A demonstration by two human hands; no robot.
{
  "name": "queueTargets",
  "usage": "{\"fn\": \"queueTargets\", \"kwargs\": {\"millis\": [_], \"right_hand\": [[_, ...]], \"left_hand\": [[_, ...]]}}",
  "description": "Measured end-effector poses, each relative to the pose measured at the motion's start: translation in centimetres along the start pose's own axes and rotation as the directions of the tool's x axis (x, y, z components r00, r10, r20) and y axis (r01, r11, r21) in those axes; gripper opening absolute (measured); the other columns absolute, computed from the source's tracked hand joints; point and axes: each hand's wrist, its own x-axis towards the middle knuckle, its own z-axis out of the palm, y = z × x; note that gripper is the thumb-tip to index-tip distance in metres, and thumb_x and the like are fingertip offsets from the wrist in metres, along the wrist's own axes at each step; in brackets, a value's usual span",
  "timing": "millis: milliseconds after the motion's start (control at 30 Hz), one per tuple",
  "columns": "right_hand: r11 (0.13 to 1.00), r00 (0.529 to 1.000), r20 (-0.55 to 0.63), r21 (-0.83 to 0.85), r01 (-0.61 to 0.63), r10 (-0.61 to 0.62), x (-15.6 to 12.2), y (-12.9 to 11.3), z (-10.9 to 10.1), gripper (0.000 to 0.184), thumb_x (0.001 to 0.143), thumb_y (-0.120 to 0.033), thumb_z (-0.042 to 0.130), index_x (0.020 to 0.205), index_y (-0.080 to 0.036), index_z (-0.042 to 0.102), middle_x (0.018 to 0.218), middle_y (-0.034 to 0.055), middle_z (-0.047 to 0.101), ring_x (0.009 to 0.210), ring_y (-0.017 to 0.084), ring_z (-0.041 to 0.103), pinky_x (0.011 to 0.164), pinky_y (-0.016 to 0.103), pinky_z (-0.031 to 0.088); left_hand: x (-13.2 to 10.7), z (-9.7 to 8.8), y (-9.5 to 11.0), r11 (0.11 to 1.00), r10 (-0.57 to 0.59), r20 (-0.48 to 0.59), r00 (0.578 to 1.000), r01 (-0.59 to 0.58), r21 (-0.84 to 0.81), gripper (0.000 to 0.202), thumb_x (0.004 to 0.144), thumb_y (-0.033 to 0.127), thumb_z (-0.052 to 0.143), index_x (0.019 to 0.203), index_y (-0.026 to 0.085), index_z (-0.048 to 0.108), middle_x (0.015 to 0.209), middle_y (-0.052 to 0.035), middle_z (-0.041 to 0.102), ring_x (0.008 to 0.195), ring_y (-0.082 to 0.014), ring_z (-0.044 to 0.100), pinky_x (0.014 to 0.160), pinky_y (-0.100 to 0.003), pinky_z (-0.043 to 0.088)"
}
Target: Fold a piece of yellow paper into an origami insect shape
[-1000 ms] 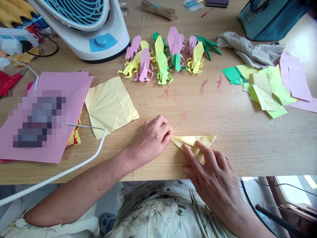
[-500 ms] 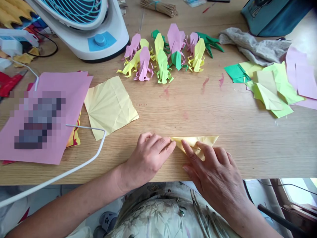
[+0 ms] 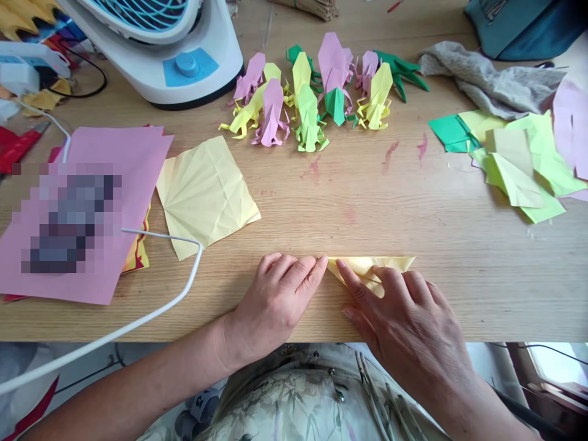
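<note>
A pale yellow paper point(image 3: 362, 264), folded into a long narrow triangle, lies flat near the table's front edge. My left hand point(image 3: 278, 300) has its thumb and index finger closed at the paper's left tip. From the right, my right hand point(image 3: 408, 324) rests over the paper, its fingers stretched and apart, with the fingertips pressing on the folded layers. Part of the paper's lower side is hidden beneath those fingers. To the left lies a creased, unfolded yellow sheet point(image 3: 209, 196).
Several folded paper figures point(image 3: 307, 116) stand at the back. A fan point(image 3: 197, 67) is at back left, with pink paper point(image 3: 133, 159) and a white cable point(image 3: 188, 282) in front. Loose green and yellow sheets point(image 3: 514, 165) and a grey cloth point(image 3: 491, 76) lie at right.
The view has shifted slightly. My left thumb and index finger have come together at the paper's left tip. My right fingers stay on the folded paper with little movement.
</note>
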Motion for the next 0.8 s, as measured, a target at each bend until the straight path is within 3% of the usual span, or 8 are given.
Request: {"fn": "queueTargets", "kwargs": {"millis": [800], "right_hand": [[1.000, 1.000, 0.007, -0.006, -0.009, 0.009, 0.45, -0.11, -0.06, 0.052, 0.094, -0.043, 0.054, 0.144, -0.030, 0.049, 0.101, 0.0071, 0.061, 0.077, 0.023, 0.045, 0.068, 0.037, 0.033]], "left_hand": [[0.08, -0.12, 0.30, 0.993, 0.005, 0.088, 0.996, -0.015, 0.117, 0.047, 0.095, 0.014, 0.051, 0.140, 0.003, 0.046, 0.118, -0.0136, 0.064, 0.093, -0.0230, 0.054, 0.084, -0.040, 0.046]]}}
